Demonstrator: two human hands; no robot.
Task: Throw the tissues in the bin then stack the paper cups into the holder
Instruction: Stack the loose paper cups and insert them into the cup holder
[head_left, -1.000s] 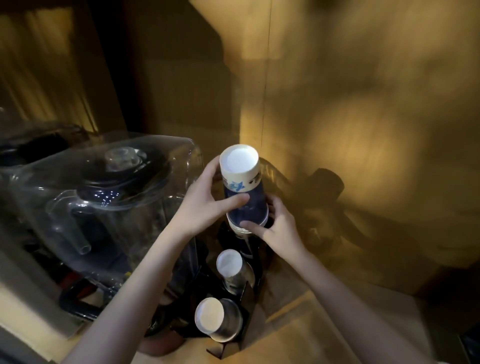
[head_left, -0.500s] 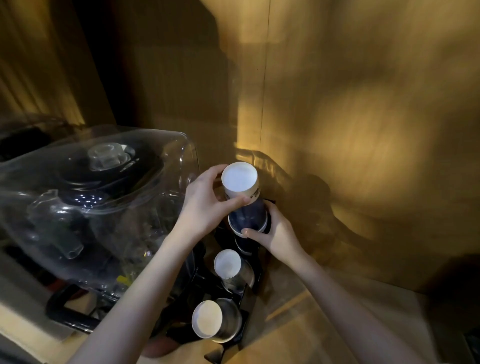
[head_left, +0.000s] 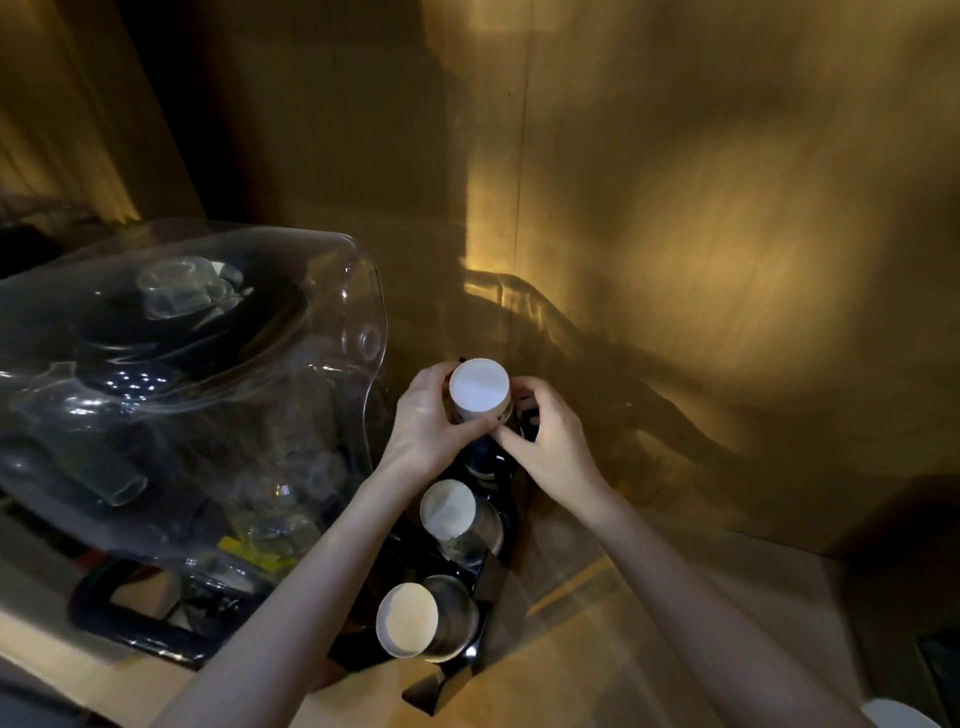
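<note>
An upside-down paper cup (head_left: 479, 391), white base up, sits low in the far slot of a black cup holder (head_left: 493, 577). My left hand (head_left: 431, 421) wraps its left side and my right hand (head_left: 545, 441) pinches its right side, thumbs meeting in front. A dark blue cup stack (head_left: 485, 457) shows just below the hands. Two more upside-down cup stacks fill the middle slot (head_left: 447, 512) and the near slot (head_left: 408, 618). No tissues or bin are in view.
A large clear plastic cover (head_left: 208, 395) over a dark appliance stands immediately left of the holder. A wooden wall (head_left: 675, 260) rises behind and to the right. The wooden countertop (head_left: 597, 649) runs along the holder's right side.
Both hands have pushed the white-based cup downwards onto the far stack; the blue stack under it is now mostly covered. The view has also shifted down.
</note>
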